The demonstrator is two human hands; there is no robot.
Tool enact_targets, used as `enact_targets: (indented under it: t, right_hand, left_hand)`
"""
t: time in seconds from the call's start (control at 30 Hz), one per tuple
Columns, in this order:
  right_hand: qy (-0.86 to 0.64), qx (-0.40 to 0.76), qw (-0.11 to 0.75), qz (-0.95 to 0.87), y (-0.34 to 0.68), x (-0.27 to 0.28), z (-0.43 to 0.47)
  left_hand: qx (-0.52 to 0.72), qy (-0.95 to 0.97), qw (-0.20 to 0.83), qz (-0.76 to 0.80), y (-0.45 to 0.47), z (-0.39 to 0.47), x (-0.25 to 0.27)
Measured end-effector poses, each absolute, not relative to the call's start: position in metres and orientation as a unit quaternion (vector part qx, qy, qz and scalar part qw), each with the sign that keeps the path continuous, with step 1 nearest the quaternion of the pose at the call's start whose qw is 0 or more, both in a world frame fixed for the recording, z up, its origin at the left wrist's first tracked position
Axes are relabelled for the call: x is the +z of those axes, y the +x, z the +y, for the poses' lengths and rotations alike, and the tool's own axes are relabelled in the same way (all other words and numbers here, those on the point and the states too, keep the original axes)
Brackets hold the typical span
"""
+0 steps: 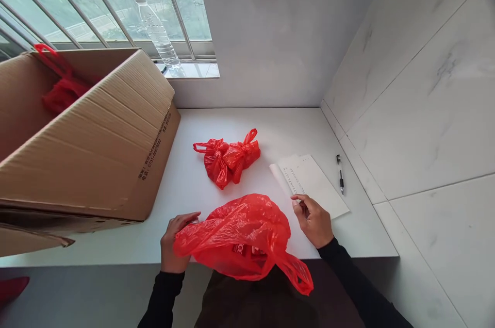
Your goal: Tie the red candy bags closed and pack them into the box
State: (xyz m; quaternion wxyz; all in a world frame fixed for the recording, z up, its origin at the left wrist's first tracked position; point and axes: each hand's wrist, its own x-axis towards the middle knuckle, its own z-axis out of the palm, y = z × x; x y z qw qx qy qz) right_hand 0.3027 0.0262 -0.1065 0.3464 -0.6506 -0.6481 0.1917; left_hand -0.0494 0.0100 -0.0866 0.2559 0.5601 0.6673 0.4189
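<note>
A large red plastic bag sits at the front edge of the table, its mouth open toward me and a loop handle hanging down at its right. Inside it, red packets with white print show in part. My left hand grips the bag's left side, some of its fingers hidden by the plastic. To the right of the bag, apart from it, my right hand is over the lower left of an open notebook with handwritten lines. Its fingers are curled, thumb close to the index finger, and nothing shows between them.
Two small knotted red bags lie behind the large one. A pen rests right of the notebook. An open cardboard box with a red bag inside stands left. A water bottle leans at the barred window.
</note>
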Motion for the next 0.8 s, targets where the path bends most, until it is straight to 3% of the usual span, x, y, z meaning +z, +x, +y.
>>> enact_targets:
  t: [0.17,0.3,0.43,0.63,0.8]
  right_hand:
    - [-0.532,0.32,0.376,-0.688,0.295,-0.056,-0.025]
    - [-0.524,0.303,0.306,-0.734,0.284,-0.022,-0.033]
    - [-0.541,0.314,0.34,-0.702,0.278,0.007,-0.004]
    - [-0.576,0.289,0.409,-0.646,0.265,0.048,0.018]
    - [-0.54,0.308,0.367,-0.692,0.263,0.058,0.012]
  left_hand:
    - [0.442,0.441,0.38,0.683,-0.038,-0.007,-0.051]
    - [0.419,0.359,0.487,0.677,-0.031,-0.015,-0.011]
    - [0.445,0.298,0.538,0.651,-0.033,-0.017,0.027]
    - [0.562,0.312,0.485,0.593,-0.039,-0.022,0.053]
    - [0.558,0.451,0.265,0.644,-0.032,-0.028,0.049]
